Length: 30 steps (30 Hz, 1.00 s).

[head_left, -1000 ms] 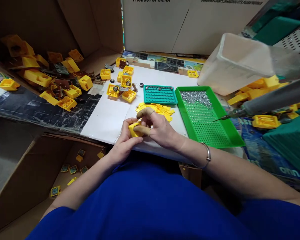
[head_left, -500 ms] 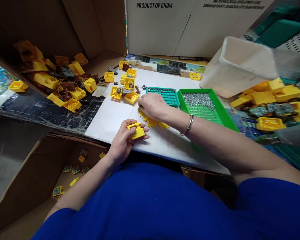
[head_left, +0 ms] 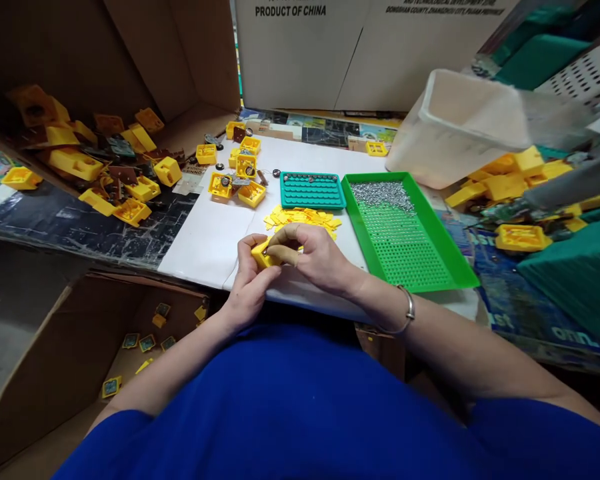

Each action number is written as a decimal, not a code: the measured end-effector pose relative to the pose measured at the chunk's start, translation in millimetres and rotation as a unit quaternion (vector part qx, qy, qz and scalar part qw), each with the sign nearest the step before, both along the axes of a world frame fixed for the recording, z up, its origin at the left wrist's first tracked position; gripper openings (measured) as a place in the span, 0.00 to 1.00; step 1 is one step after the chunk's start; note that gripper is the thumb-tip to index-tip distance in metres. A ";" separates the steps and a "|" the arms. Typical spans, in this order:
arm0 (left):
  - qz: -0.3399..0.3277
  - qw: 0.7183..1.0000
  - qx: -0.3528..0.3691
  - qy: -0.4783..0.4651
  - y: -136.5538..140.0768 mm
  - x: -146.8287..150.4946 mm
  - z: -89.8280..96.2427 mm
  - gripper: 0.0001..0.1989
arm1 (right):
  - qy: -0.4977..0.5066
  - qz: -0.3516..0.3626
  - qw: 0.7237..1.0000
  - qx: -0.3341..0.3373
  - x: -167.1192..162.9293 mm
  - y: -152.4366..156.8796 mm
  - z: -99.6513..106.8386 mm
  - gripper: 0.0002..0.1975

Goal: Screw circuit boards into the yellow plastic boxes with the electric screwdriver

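Note:
My left hand (head_left: 250, 283) is closed around a small yellow plastic housing (head_left: 261, 256), which is tilted just over the front edge of the white work surface. My right hand (head_left: 315, 257) has its thumb and fingers pinched together against the housing's open side. A small dark spot shows at the fingertips, but what they hold is hidden. Right behind the hands lies a heap of flat yellow plastic pieces (head_left: 300, 217). Past it stands a teal ridged tray (head_left: 313, 192) with several small round metal parts along its far row.
A green perforated tray (head_left: 415, 257) of small screws (head_left: 383, 195) lies to the right. Yellow housings with wires (head_left: 247, 167) sit at back left, more spilling from a cardboard box (head_left: 195, 73). A clear plastic bin (head_left: 460, 133) stands back right. An open carton (head_left: 40, 347) is below left.
My right hand has come back from the yellow heap to the housing in my left hand. The left hand has turned the housing and closed around it. The view has shifted slightly right.

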<state>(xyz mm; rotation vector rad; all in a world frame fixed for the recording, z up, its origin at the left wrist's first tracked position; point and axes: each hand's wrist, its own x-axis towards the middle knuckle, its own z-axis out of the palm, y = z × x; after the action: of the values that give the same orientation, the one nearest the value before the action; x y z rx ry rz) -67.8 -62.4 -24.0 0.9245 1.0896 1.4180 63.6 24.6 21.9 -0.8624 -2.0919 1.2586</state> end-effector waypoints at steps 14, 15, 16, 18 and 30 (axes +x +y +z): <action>-0.014 0.996 0.031 0.087 -4.2 -0.8 0.2 0.23 | -0.009 -0.098 0.995 -0.011 1.4 -8.1 -19.8 0.18; -0.025 0.996 0.028 0.087 -4.6 -3.9 -1.6 0.21 | -0.036 -0.083 0.995 -0.029 3.4 -5.2 -17.7 0.20; -0.037 0.996 0.022 0.075 -4.9 -7.0 -2.8 0.19 | -0.062 -0.051 0.996 -0.047 5.7 -1.3 -14.4 0.22; -0.062 0.998 -0.004 0.021 -5.2 -12.0 -2.6 0.15 | -0.106 0.038 0.991 -0.070 9.4 9.3 -4.9 0.21; -0.073 0.989 -0.102 -0.082 -9.5 -19.5 23.8 0.15 | -0.452 0.068 0.838 0.299 -52.9 63.4 15.3 0.11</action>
<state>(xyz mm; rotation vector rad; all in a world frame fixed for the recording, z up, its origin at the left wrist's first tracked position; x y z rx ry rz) -87.4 -71.9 -0.2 0.7135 1.0020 1.2138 10.7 88.0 37.1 -1.1280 -3.0561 0.1083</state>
